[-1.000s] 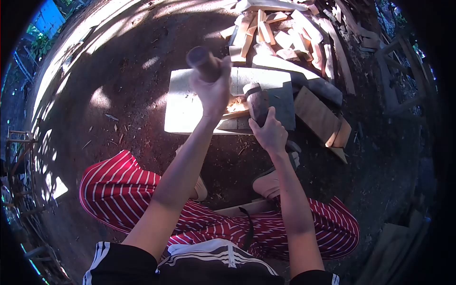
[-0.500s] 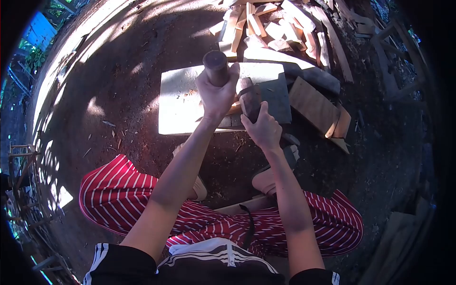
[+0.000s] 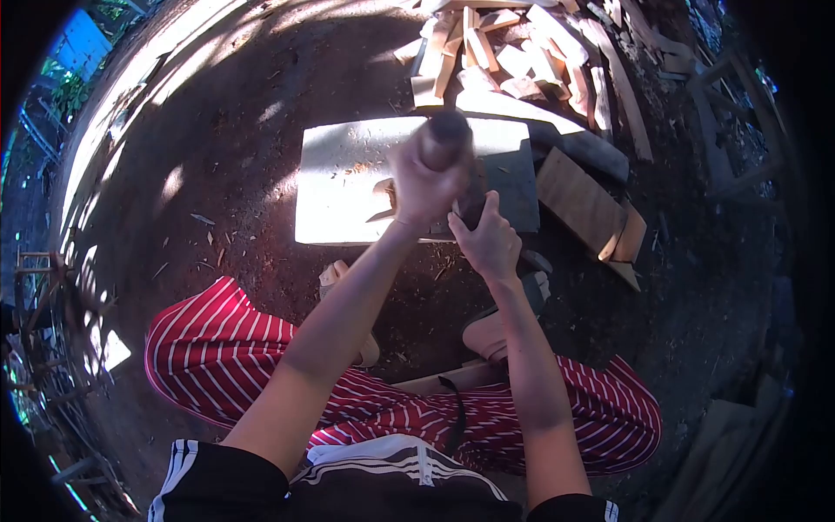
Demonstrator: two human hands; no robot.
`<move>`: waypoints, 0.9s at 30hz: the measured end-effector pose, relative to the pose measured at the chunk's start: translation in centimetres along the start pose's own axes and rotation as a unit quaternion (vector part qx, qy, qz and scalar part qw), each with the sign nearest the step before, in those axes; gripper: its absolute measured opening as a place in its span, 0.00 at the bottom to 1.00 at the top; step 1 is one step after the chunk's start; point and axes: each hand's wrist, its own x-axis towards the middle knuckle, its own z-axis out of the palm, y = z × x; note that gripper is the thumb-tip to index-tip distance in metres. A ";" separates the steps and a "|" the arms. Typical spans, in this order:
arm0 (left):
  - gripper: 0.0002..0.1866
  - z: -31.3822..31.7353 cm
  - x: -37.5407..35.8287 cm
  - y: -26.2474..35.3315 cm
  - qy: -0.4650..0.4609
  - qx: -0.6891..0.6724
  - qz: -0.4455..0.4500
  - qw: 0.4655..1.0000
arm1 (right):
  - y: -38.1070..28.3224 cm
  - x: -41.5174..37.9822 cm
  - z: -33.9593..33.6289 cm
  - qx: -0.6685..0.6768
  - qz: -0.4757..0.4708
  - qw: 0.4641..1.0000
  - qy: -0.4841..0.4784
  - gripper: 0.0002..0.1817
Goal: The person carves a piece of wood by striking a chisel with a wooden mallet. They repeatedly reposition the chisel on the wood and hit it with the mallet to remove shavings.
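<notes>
My left hand (image 3: 424,187) is shut around a dark round wooden mallet (image 3: 444,137), blurred with motion, right above the tool in my other hand. My right hand (image 3: 491,244) grips a dark-handled cutting tool (image 3: 475,202), mostly hidden behind the left hand. The tool stands on a flat pale slab (image 3: 339,187) lying on the dirt. A small light piece of wood (image 3: 383,186) rests on the slab beside the tool, partly covered by my left hand.
A heap of split wood pieces (image 3: 513,52) lies just beyond the slab. A brown plank (image 3: 578,198) leans at the slab's right. My legs in red striped trousers (image 3: 217,348) and my sandalled feet (image 3: 496,335) sit below the slab. Wooden frames (image 3: 722,130) stand far right.
My left hand has swung the mallet rightward and down, from left of the tool to directly over it. My right hand has kept the tool in place on the slab.
</notes>
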 end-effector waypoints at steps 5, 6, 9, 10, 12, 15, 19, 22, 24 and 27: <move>0.12 0.9 -2.2 0.8 -0.074 0.066 0.095 0.991 | 3.3 1.4 -1.1 0.404 0.075 0.900 -0.144 0.30; 0.12 1.1 -2.4 1.0 -0.109 0.063 0.082 0.989 | 2.0 0.1 -3.2 0.433 0.068 0.897 -0.051 0.26; 0.09 1.2 -2.8 0.9 -0.115 0.078 0.107 0.984 | -1.5 -5.4 -10.0 0.460 0.082 0.859 0.211 0.22; 0.11 1.3 -3.0 0.9 -0.112 0.093 0.110 0.983 | -1.4 -7.2 -11.8 0.479 0.016 0.843 0.243 0.21; 0.11 1.4 -3.2 1.0 -0.113 0.095 0.127 0.981 | -1.2 -9.1 -13.9 0.494 -0.055 0.821 0.282 0.20; 0.11 1.6 -3.3 1.1 -0.139 0.101 0.149 0.974 | -1.2 -10.9 -15.3 0.311 -0.123 0.925 0.181 0.23; 0.11 1.3 -3.7 0.9 -0.161 0.123 0.153 0.967 | -1.9 -12.2 -15.0 0.176 -0.147 0.961 0.155 0.25; 0.13 1.5 -3.6 1.2 -0.130 0.106 0.167 0.972 | -0.2 -12.9 -13.3 0.355 -0.181 0.874 0.279 0.23; 0.13 1.7 -3.4 0.9 -0.141 0.099 0.163 0.971 | 1.2 -12.2 -12.6 0.217 -0.183 0.946 0.158 0.24; 0.13 1.3 -2.9 0.7 -0.158 0.123 0.169 0.965 | -1.1 -12.8 -13.4 0.283 -0.078 0.947 0.130 0.30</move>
